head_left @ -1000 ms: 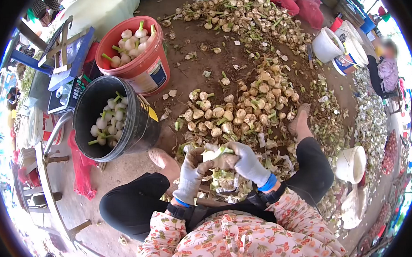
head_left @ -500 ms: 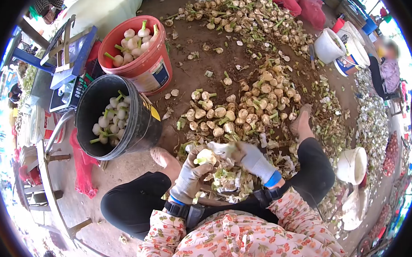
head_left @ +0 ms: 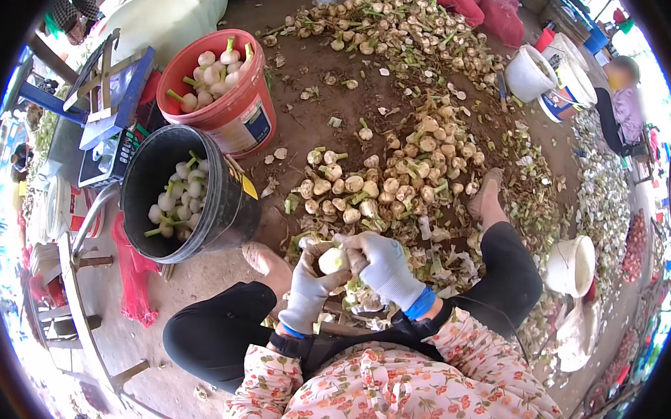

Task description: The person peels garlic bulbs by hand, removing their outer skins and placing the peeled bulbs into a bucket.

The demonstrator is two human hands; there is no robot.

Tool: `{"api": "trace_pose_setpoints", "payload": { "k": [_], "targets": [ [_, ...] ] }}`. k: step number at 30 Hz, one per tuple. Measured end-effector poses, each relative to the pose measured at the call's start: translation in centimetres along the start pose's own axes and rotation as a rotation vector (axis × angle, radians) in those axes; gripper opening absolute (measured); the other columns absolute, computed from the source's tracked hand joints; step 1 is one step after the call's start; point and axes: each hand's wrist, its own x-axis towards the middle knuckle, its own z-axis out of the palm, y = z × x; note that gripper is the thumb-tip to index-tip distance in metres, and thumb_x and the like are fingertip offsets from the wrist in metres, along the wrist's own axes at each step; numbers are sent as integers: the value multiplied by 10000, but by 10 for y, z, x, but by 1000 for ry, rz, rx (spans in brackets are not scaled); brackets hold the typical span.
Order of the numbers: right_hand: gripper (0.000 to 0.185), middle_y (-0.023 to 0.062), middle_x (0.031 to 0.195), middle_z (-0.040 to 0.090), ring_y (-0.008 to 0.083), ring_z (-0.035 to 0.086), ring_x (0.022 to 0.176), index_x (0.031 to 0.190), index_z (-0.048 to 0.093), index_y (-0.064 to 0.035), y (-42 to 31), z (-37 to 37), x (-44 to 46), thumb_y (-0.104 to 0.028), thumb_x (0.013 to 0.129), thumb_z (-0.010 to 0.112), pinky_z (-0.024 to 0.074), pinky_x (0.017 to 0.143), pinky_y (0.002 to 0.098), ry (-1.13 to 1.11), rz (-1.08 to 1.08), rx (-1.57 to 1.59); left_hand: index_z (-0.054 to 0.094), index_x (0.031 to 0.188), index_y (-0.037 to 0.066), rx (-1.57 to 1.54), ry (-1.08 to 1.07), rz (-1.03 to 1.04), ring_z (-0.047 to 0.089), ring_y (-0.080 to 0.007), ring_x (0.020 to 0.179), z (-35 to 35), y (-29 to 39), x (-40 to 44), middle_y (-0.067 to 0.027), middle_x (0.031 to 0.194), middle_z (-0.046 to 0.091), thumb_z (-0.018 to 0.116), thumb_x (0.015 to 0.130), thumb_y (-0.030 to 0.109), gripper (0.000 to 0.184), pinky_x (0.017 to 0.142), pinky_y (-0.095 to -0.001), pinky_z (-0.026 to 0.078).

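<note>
A pale, peeled garlic bulb (head_left: 333, 260) is held in my left hand (head_left: 309, 282), whose gloved fingers wrap round it. My right hand (head_left: 383, 266), also gloved, is closed with its fingertips at the bulb's right side; whether it pinches a bit of skin is hidden. Loose peelings (head_left: 365, 298) lie below the hands. Beyond them is a heap of unpeeled garlic bulbs (head_left: 427, 157). On the left, a black bucket (head_left: 234, 214) and a red bucket (head_left: 260, 112) hold peeled bulbs with green stems.
Another garlic pile (head_left: 387, 27) lies at the back. White buckets (head_left: 530, 74) stand at the back right, and a white pail (head_left: 570, 267) is beside my right knee. A person (head_left: 628, 114) sits at the far right. A metal frame (head_left: 81, 295) stands at left.
My right hand swung out to the right, blurred, and has come back against the bulb. The bulb now shows a rounded, bare white side in my left hand.
</note>
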Motion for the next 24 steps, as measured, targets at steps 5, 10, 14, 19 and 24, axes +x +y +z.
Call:
{"api": "trace_pose_setpoints", "payload": {
  "k": [5, 10, 14, 19, 24],
  "targets": [
    [155, 0, 717, 587, 69, 549, 607, 867, 593, -20, -13, -16, 4, -167, 906, 565, 428, 552, 201, -83, 548, 778, 505, 1194, 6, -64, -110, 55, 561, -157, 980, -12, 3, 0, -71, 1065, 549, 669, 776, 45, 451, 830, -281, 481],
    [154, -8, 754, 593, 57, 549, 658, 878, 584, -30, -5, -22, -2, -182, 902, 581, 417, 575, 188, -206, 548, 701, 639, 999, -49, 208, -32, 308, 506, -145, 1020, -19, -3, 7, -48, 1102, 475, 659, 816, 91, 232, 847, -262, 438],
    [130, -8, 756, 578, 70, 539, 662, 881, 576, -19, -1, -9, -6, -144, 874, 613, 422, 578, 201, -145, 268, 440, 635, 993, -54, 341, 4, 391, 522, -126, 956, -17, -2, 5, -30, 1054, 494, 662, 809, 76, 227, 828, -250, 441],
    [171, 3, 774, 570, 78, 512, 647, 1008, 547, -24, -6, -10, -6, -22, 845, 598, 435, 592, 210, -96, 458, 690, 611, 1054, 16, -244, -110, 7, 611, -159, 898, -16, 7, -3, -74, 982, 641, 646, 847, 172, 262, 784, -278, 496],
    [676, 15, 798, 544, 48, 469, 624, 1426, 292, -102, -23, -7, -18, 46, 821, 556, 397, 577, 182, -434, 404, 782, 528, 1168, 39, -904, -334, -111, 566, -186, 1040, -27, -7, 4, -78, 1110, 611, 488, 954, 293, 335, 938, -320, 441]
  ]
}}
